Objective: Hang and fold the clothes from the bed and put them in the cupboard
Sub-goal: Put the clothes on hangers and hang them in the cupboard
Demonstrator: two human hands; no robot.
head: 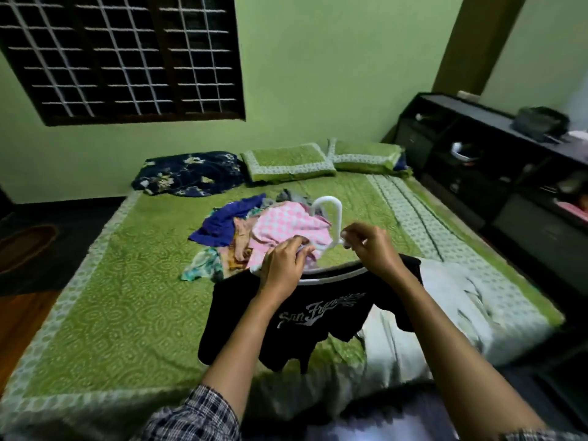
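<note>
One black T-shirt on white hanger, above the bed: left hand grip curled round hanger shoulder, right hand grip pinching its neck; clothes pile mid-bed.

hanger: white plastic, smooth, faintly glossy
black T-shirt: soft matt cloth, pale printed lettering across chest, white trim at neckline
pile of clothes: mixed thin cloth, crumpled; pink checked piece on top, blue piece with slight sheen
bedspread: green quilted cloth, matt, stitched pattern, pale printed border
pillows: matching green quilted cloth, pale border
blanket: dark blue floral cloth, plush-looking
window: dark wood frame, white-painted bars
wall: green paint, matt, smooth
shelf unit: dark board, smooth, dull
sleeve: checked woven cloth, matt
</note>
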